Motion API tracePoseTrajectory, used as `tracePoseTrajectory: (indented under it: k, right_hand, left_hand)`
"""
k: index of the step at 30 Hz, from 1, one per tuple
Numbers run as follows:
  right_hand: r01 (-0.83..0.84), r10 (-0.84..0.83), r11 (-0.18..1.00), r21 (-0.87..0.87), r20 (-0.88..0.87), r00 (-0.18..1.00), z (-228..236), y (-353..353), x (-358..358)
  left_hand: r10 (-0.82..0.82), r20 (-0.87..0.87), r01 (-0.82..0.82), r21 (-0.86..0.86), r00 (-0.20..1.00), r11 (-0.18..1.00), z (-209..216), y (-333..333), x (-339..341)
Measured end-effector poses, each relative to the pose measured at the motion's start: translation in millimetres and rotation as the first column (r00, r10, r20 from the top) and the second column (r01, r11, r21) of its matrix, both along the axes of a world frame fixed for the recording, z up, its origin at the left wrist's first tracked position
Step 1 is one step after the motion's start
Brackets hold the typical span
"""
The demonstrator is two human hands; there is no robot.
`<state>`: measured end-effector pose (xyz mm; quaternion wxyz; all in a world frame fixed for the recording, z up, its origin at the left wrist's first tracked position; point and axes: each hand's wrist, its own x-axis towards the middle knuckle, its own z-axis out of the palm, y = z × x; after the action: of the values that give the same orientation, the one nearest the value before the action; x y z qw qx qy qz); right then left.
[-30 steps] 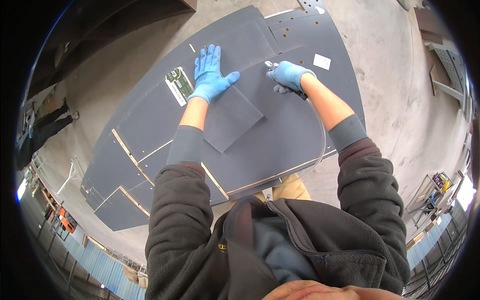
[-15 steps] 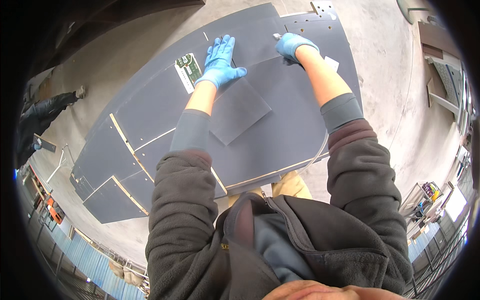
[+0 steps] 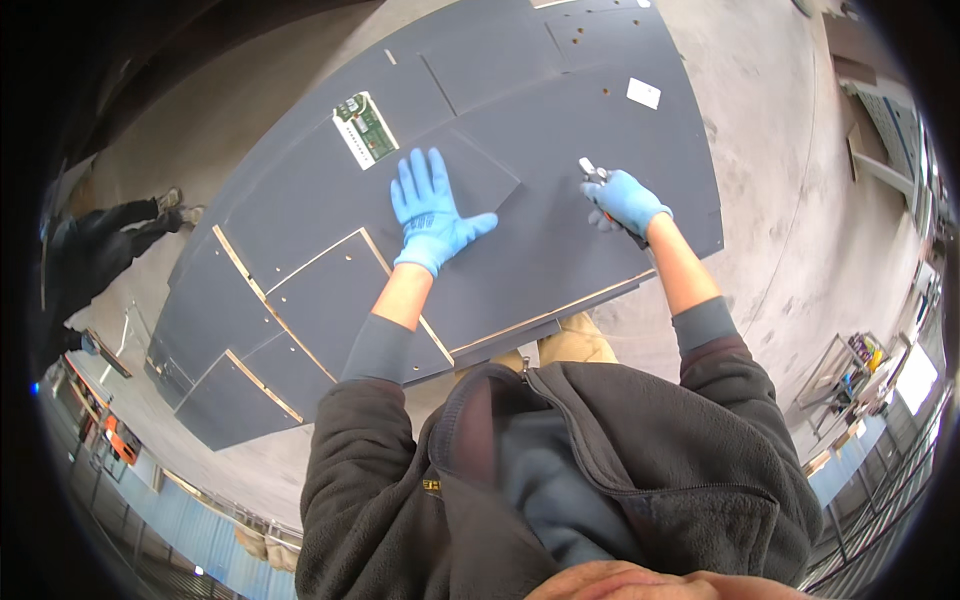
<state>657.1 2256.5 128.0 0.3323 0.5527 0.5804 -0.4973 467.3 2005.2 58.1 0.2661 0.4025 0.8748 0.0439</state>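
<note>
My left hand (image 3: 437, 215), in a blue work glove, lies flat with fingers spread on a grey square panel (image 3: 485, 172), covering much of it. That panel rests on a large grey board (image 3: 530, 270) with a curved outline. To the right, my gloved right hand (image 3: 630, 203) is closed around a small hand tool (image 3: 588, 168) with a pale tip and a dark body. Its exact kind is hidden by the fingers. A green-and-white card (image 3: 365, 130) sits on the board up and left of my left hand. A small white label (image 3: 643, 94) lies beyond my right hand.
Pale wooden strips (image 3: 258, 287) run along several seams of the board, and small holes dot its surface. A person in dark clothes (image 3: 95, 250) stands at the left. At the right stands a rack (image 3: 840, 372) with items on it, above the concrete floor (image 3: 765, 170).
Both hands have come back toward me across the board, the left one onto the square panel. The right hand still grips the tool. The view has shifted slightly.
</note>
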Motion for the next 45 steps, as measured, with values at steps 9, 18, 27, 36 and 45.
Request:
tracePoseTrajectory:
  k: [9, 18, 27, 36, 45]
  right_hand:
    - [0.203, -0.194, 0.972, 0.121, -0.086, 0.977, -8.1, -2.0, 47.2]
    - [0.402, -0.405, 0.914, -0.052, -0.091, 0.910, 16.9, -15.8, 120.4]
    - [0.397, -0.437, 0.897, -0.194, -0.262, 0.860, 44.2, 5.6, 179.1]
    - [0.775, -0.767, 0.630, -0.052, -0.192, 0.612, 3.1, -29.1, 291.5]
    - [0.844, -0.847, 0.523, -0.116, -0.174, 0.502, -29.6, -51.0, 314.9]
  left_hand:
    - [-0.036, -0.044, 0.027, -0.189, 0.998, 0.982, 8.1, 3.8, 59.2]
    - [-0.300, -0.089, 0.277, -0.205, 0.950, 0.939, 22.1, 28.7, 91.1]
    - [-0.633, -0.167, 0.655, 0.191, 0.756, 0.731, 46.4, 105.1, 130.6]
    - [-0.941, -0.333, 0.995, 0.093, 0.063, 0.034, 58.5, 292.5, 198.3]
    - [-0.968, -0.111, 0.971, -0.107, -0.224, -0.213, 12.6, 344.0, 273.8]
